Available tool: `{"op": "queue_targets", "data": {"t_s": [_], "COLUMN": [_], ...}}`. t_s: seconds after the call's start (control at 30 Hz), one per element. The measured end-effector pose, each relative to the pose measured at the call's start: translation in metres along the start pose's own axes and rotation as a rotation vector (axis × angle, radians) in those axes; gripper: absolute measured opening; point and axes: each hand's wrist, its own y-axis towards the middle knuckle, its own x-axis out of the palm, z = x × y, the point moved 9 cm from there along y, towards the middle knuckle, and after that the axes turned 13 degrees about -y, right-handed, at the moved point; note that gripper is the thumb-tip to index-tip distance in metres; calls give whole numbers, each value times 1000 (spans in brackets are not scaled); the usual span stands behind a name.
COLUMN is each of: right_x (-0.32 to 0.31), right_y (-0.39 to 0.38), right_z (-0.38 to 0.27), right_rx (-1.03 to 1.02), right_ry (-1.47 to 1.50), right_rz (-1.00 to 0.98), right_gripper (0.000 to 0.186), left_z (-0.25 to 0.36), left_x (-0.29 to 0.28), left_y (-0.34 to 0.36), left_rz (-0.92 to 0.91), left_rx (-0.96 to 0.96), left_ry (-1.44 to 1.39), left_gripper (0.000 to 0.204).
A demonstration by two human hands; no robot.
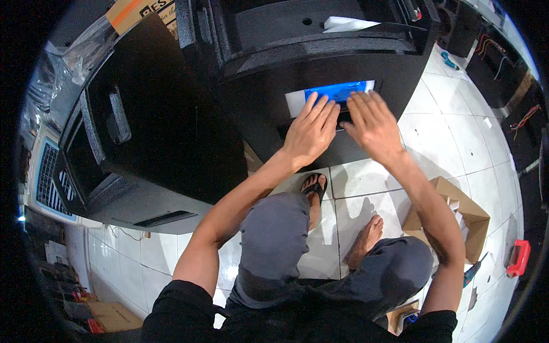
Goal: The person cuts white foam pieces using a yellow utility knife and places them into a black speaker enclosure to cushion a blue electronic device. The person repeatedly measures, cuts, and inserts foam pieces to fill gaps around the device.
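Both my hands lie against the side of a large black textured cabinet (251, 94). A shiny blue strip (331, 91) with white ends runs across that panel, above a dark slot. My left hand (311, 132) has its fingers stretched out, their tips on the strip's lower left part. Close beside it, my right hand (374, 126) rests its outstretched fingers along the right part of the strip. Neither hand grips anything. The fingers hide part of the strip's lower edge and of the slot below it.
A white foam-like piece (350, 24) lies atop the cabinet. Another black cabinet (166, 120) with a recessed handle stands at left. An open cardboard box (474, 220) sits by my right arm on white floor tiles (446, 137); farther right is a red case (518, 258).
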Motion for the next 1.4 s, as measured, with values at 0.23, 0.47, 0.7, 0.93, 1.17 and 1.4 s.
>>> {"op": "queue_targets", "data": {"t_s": [0.23,0.47,0.7,0.93,1.17,1.4], "right_x": [-34,16,46,33,43,39], "right_y": [51,102,71,83,83,84], "right_z": [9,8,-11,-18,-25,-26], "right_rx": [-150,-57,101,221,242,301], "right_ry": [22,-135,-45,19,-102,-379], "right_rz": [36,-85,-74,-11,-24,36], "right_gripper": [49,117,120,115,104,75], "left_z": [-27,-71,-98,-94,-89,-95], "left_x": [-110,-72,-78,-87,-85,-84], "left_y": [41,67,68,77,64,78], "left_rz": [234,-173,-197,-239,-60,71], "left_rx": [-162,-216,-340,-390,-269,-274], "left_ry": [151,550,329,224,247,250], "left_gripper": [73,106,89,68,60,29]}}
